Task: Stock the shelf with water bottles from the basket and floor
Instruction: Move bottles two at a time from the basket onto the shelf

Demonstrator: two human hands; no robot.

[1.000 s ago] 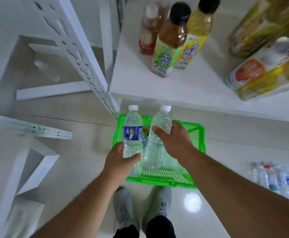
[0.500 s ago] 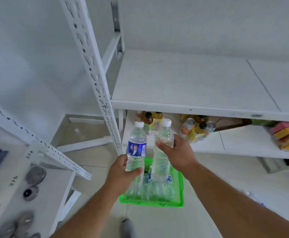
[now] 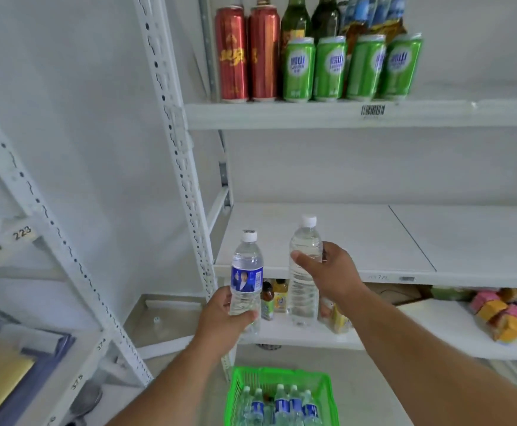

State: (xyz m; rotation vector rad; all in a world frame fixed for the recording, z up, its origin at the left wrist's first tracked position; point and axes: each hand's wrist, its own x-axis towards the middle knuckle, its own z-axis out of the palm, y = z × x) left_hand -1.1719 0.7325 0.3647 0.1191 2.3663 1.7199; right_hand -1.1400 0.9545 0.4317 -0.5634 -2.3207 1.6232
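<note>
A person's left hand (image 3: 225,315) wraps the lower body of a clear plastic water bottle with a blue label and white cap (image 3: 246,279), while the right hand (image 3: 328,273) clasps the upper body of a taller, unlabelled clear plastic water bottle with a white cap (image 3: 305,272); both are held upright in front of the bare white metal middle shelf (image 3: 374,241). Full bottles likely feel weighty, their thin ribbed walls yielding under pressure, so a mid-body hold seems steadiest. Below, a green plastic basket (image 3: 235,392) on the floor holds more blue-labelled bottles (image 3: 282,405); red and green drink cans (image 3: 300,67) line the shelf above
</note>
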